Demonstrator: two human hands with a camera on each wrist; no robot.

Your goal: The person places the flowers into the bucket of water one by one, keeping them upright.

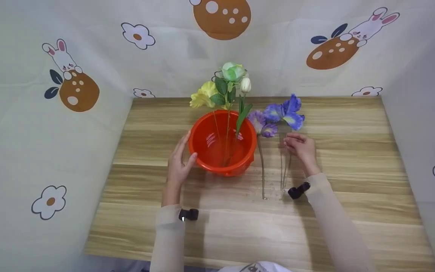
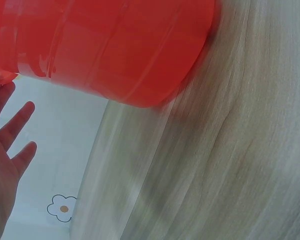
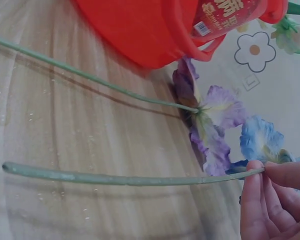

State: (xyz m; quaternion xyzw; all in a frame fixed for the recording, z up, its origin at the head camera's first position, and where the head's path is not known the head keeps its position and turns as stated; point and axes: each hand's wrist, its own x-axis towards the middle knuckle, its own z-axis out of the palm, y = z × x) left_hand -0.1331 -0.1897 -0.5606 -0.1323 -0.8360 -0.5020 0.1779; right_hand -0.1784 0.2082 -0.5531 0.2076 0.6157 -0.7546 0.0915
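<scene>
Here's the blue flower (image 1: 291, 114), out at two o'clock from the red bucket (image 1: 201, 141), and the right hand (image 1: 303, 150) has it! Thumb and fingers pinch its green stem (image 3: 115, 180) just below the bloom, the petals at the hand's eleven o'clock, the bare stem end dropping toward seven. Does the bloom brush the surface (image 1: 376, 189)? From these angles I can't be sure.

Right beside it, the purple flower (image 1: 257, 120) lies on the surface, also at two o'clock from the bucket, its stem stretching down toward six.

To the bucket itself, standing upright, and the left hand (image 1: 179, 166) is there at eight o'clock, fingers extended and spread, fingertips touching the rim without clenching. Three more flowers stand inside: the yellow bloom (image 1: 204, 95) leans out to eleven, the pale green rose (image 1: 233, 71) rises at twelve, and the white bud (image 1: 246, 85) tips toward one. What a line-up! The right wrist view catches a printed red label (image 3: 230, 15) on the bucket's side.

Farther out, pale sleeves (image 1: 340, 226) reach in from five and seven, a black camera (image 1: 299, 190) at each wrist, and up at twelve hangs a cloth (image 1: 278, 49) patterned with rabbits and flowers.
</scene>
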